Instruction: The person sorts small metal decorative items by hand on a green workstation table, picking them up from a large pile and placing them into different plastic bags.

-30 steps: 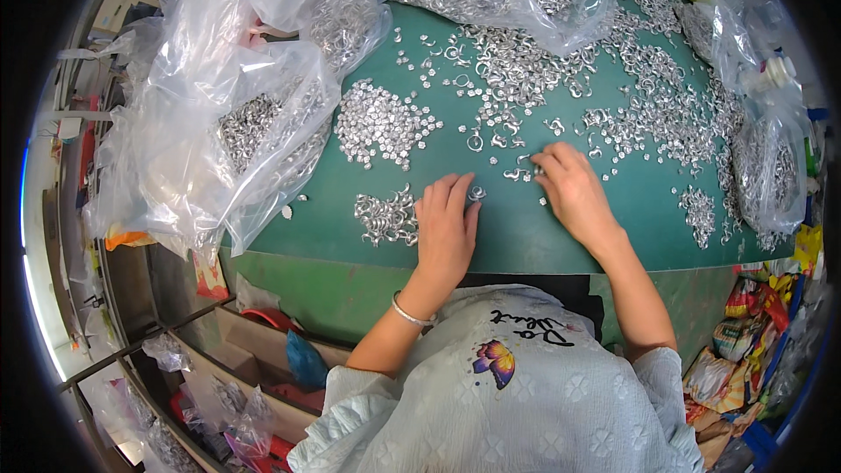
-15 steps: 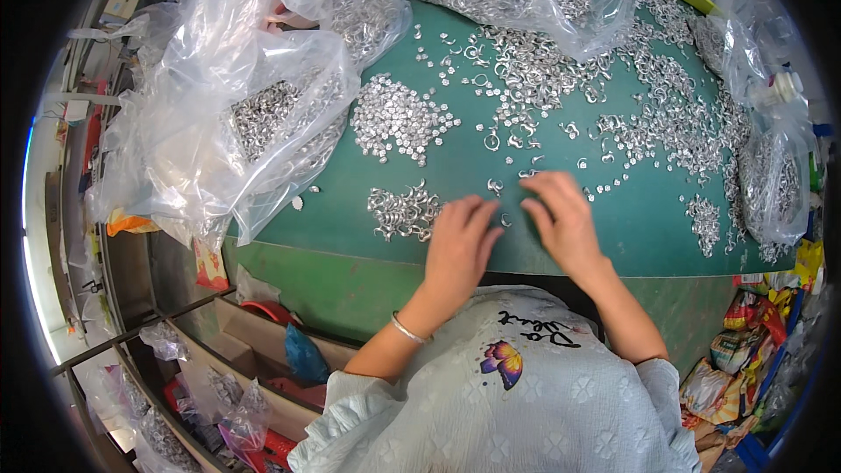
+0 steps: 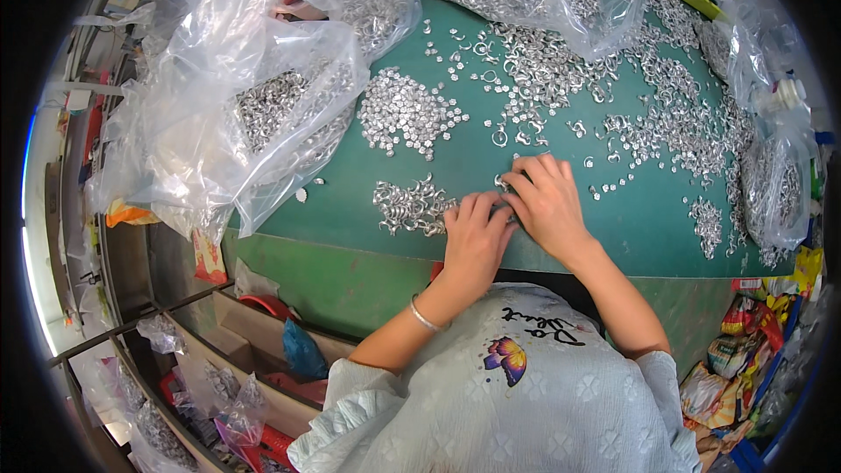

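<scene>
My left hand [image 3: 476, 241] and my right hand [image 3: 550, 208] meet above the green tabletop near its front edge. The left fingers are bent and pressed together, and what lies in them is hidden. My right fingers are curled in toward the left fingertips, and their grip cannot be made out either. A small silver metal piece [image 3: 501, 182] shows at the right fingertips. Just left of my left hand lies a small pile of curved silver metal pieces [image 3: 410, 208]. Farther off is a heap of small flower-shaped silver pieces [image 3: 405, 112].
Many loose silver pieces [image 3: 547, 70] spread over the far and right tabletop [image 3: 350, 219]. Clear plastic bags [image 3: 293, 114] of metal parts stand at the left and back, with another bag [image 3: 775, 180] at the right edge. A divided drawer [image 3: 263, 342] is at lower left.
My two hands have come together; the right one moved left and the left one slightly right. The loose pieces between them are now mostly covered.
</scene>
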Motion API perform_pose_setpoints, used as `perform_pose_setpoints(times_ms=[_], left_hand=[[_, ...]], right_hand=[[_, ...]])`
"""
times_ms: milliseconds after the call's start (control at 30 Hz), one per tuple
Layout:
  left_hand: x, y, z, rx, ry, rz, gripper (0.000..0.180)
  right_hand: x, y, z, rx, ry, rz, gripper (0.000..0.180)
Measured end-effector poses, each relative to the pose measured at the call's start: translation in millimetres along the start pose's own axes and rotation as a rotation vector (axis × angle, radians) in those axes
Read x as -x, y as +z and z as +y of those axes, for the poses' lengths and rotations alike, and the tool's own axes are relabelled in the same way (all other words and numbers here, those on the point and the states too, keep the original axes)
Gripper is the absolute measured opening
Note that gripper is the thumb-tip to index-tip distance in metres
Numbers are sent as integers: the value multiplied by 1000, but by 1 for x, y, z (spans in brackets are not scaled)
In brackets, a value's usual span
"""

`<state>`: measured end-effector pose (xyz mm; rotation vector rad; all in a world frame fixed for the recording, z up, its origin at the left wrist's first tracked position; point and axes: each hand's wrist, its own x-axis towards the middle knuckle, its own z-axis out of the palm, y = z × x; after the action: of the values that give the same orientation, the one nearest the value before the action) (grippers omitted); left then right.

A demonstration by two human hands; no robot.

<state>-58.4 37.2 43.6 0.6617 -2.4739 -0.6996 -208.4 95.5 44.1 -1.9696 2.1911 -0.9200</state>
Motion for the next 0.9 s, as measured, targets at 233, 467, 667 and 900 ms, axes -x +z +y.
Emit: perform_pose_setpoints(times_ms=[233, 467, 667, 900], left_hand=[[7, -7, -19, -126, -98, 83, 22], [8, 0, -9, 31, -43, 34, 35], [5, 5, -11, -19, -5, -22, 23], [0, -4, -24, -205, -47, 85, 21]], right_hand=[[13, -12, 11, -142, 199, 163, 14], [28, -3, -19, -158, 86, -53, 22], [17, -25, 16, -3, 186, 164, 36], [31, -56, 67, -29, 135, 221, 25]])
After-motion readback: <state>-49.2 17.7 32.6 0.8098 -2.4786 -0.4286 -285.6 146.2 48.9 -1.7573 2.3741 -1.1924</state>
